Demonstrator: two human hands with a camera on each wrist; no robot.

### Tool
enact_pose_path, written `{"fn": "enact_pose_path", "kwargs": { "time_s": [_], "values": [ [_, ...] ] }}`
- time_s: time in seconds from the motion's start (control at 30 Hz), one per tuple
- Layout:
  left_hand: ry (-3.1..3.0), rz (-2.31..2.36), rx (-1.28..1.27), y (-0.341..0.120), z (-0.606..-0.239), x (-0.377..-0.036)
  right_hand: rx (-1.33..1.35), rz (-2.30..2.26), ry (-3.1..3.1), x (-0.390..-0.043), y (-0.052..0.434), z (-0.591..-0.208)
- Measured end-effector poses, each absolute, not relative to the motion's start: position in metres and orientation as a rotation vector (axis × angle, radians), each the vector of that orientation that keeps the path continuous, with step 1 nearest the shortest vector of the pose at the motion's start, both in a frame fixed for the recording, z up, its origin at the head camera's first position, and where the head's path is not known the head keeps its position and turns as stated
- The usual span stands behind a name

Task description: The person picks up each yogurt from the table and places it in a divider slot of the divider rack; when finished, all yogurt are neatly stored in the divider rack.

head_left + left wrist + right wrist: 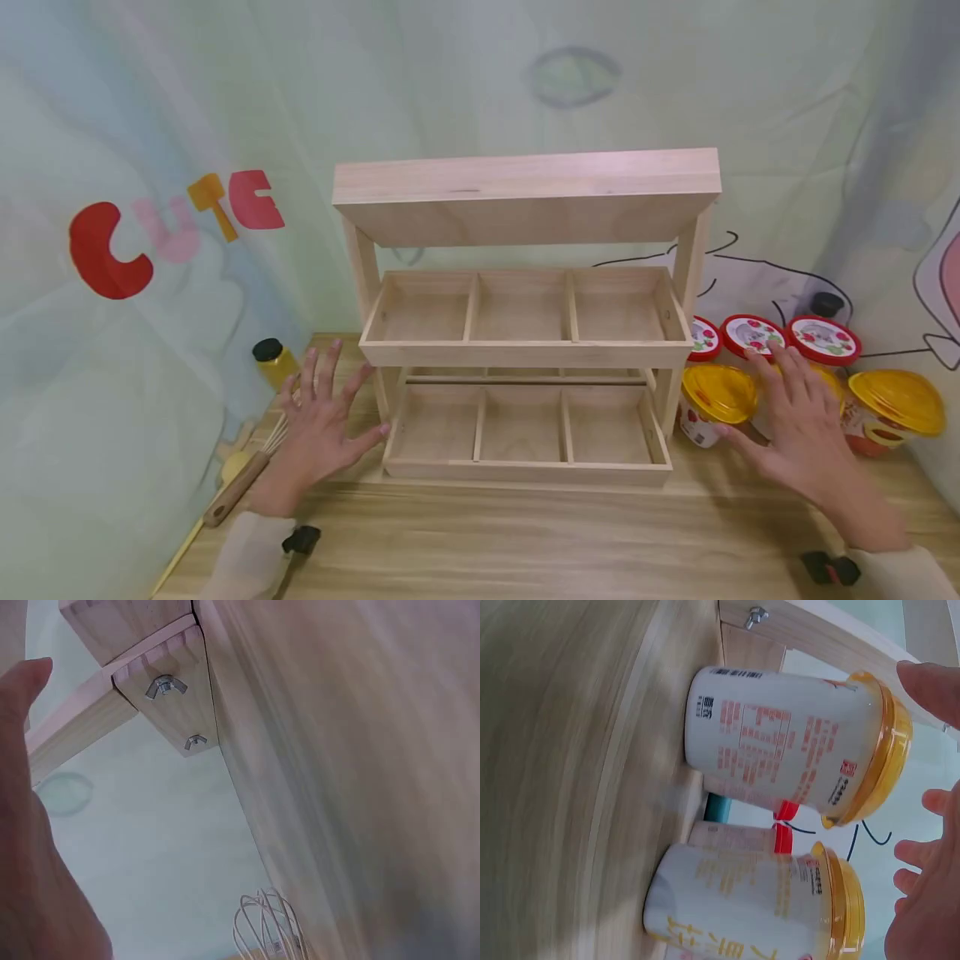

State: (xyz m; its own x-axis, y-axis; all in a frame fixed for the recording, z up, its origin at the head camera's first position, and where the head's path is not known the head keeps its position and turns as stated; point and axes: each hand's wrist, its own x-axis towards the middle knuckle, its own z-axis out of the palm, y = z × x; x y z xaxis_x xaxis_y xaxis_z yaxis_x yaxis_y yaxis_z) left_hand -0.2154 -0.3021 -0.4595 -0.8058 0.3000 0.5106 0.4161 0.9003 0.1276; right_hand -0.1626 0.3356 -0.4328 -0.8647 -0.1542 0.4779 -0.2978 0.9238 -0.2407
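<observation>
A pale cloth backs the wooden tabletop (525, 533). Right hand (798, 417), fingers spread, hovers over the yellow-lidded cup (717, 400) at right; left hand (318, 421) spread beside the rack (525, 333). Best wrap the cup's sides squarely.

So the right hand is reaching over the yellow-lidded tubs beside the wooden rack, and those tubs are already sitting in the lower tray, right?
Not quite. The right hand does reach over the yellow-lidded tubs, but they stand on the table beside the wooden rack, not in its lower tray, whose compartments are empty. The head view shows this.
</observation>
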Motion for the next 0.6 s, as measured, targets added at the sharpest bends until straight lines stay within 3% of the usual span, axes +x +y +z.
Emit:
{"fn": "enact_pose_path", "kwargs": {
  "time_s": [0.43,0.6],
  "values": [
    [-2.583,-0.632,-0.765,-0.298,-0.473,-0.231,0.401,0.391,-2.662,-0.172,0.319,-0.441],
    [-2.618,-0.75,-0.744,-0.296,-0.485,-0.235,0.429,0.377,-2.645,-0.177,0.315,-0.445]
  ]
}}
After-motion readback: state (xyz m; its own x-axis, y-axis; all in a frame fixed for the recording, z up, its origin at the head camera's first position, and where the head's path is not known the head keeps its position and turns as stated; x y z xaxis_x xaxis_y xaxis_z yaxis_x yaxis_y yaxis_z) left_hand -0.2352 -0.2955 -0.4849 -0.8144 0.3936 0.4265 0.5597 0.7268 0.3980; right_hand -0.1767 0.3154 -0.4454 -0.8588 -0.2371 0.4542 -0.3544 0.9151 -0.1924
